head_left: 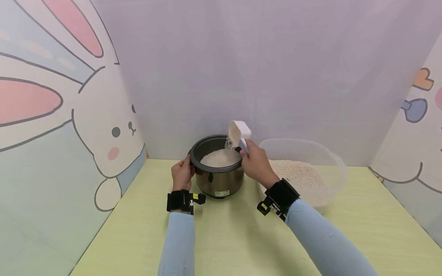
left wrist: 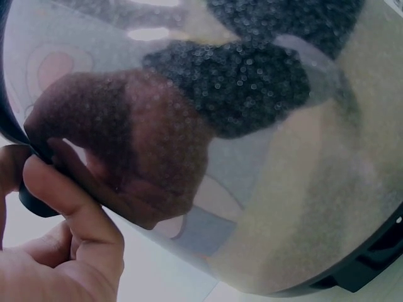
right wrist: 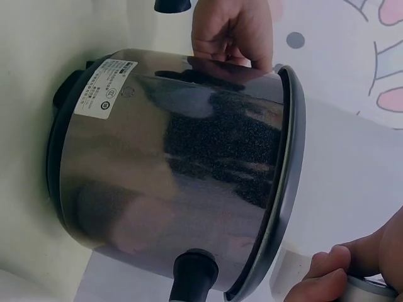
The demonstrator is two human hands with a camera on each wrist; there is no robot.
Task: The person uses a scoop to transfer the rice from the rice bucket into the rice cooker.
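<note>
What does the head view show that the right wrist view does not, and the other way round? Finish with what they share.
Only the head view shows rice inside the pot, grains falling from the scoop and more rice in the plastic tub.

Only the right wrist view clearly shows small round symbols on the pot's label.

Both show the pot, its label, the left hand at the pot's side and the right hand.
</note>
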